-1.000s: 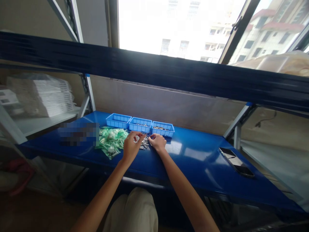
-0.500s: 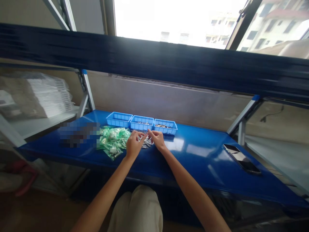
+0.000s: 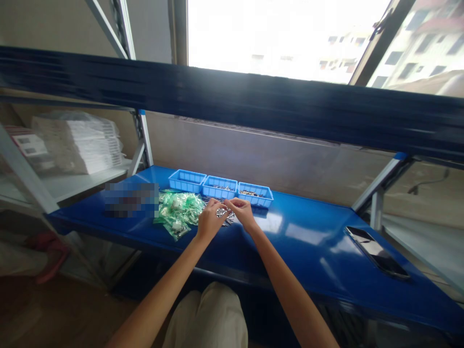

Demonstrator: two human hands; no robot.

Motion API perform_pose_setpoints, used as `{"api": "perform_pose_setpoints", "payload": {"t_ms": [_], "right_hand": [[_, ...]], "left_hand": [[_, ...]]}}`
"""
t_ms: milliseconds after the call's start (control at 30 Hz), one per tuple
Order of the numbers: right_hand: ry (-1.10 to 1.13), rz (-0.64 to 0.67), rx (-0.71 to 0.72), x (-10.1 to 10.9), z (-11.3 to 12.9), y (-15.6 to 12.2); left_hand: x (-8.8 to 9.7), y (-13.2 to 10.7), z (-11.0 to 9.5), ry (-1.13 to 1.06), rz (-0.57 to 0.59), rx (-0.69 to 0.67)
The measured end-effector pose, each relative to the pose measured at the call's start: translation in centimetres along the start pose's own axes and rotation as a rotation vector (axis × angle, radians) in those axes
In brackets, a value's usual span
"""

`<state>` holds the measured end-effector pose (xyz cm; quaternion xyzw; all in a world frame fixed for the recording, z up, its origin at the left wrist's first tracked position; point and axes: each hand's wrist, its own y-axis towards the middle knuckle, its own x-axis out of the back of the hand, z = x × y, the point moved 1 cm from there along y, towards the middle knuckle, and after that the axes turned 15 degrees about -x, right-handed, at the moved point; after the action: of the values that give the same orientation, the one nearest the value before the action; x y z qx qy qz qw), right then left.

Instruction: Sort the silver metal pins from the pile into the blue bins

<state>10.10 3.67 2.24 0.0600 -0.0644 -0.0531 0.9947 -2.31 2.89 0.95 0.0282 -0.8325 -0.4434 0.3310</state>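
Green packets (image 3: 178,209), metal pieces (image 3: 229,221) (hands (image 3: 210,220) partly hiding them), bins (image 3: 219,194) behind

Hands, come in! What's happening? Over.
Left hand, right hand: close together, grip unclear. Metal pieces: loose pile, partly hidden behind hands. Green bags: beside left hand.

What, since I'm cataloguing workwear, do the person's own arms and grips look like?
The left grip and right grip are bare, ungloved hands. The left forearm and right forearm are slender, without visible sleeves, wristwear, cables or markings. Whether rings are worn is unclear.
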Motion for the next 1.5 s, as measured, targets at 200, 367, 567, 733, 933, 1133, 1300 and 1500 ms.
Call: {"api": "perform_pose_setpoints", "payload": {"t_ms": [200, 367, 567, 733, 933, 1133, 1300, 1500], "right_hand": [[-0.013, -0.117, -0.204, 0.2, -1.1, 0.7], [0.063, -0.034, -0.336, 0.1, -1.7, 0.8], [0.152, -0.073, -0.291, 0.8, -1.7, 1.2], [0.069, -0.327, -0.130, 2.0, -1.6, 1.5], [-0.087, -0.341, 0.039, 1.6, -1.0, 2.3], [-0.089, -0.143, 0.034, 1.1, -1.1, 2.8], [-0.426, -0.380, -0.109, 2.1, -0.9, 1.6], [-0.817, -0.452, -0.248, 2.9, -1.3, 0.7]], "left_hand": [[0.7, 0.0, 0.0, 0.004, -0.205, 0.053], [0.3, -0.4, -0.3, 0.000, -0.158, -0.108], [0.0, -0.3, -0.8, 0.058, 0.009, -0.175], [0.5, 0.0, -1.5, -0.002, -0.005, -0.133], [0.0, -0.2, -1.5, -0.005, 0.043, -0.196], [-0.2, -0.3, -1.4, 0.021, 0.068, -0.220], [-0.1, -0.3, -1.5, 0.041, 0.089, -0.200], [0.2, -0.2, -1.2, 0.060, 0.034, -0.135]]}}
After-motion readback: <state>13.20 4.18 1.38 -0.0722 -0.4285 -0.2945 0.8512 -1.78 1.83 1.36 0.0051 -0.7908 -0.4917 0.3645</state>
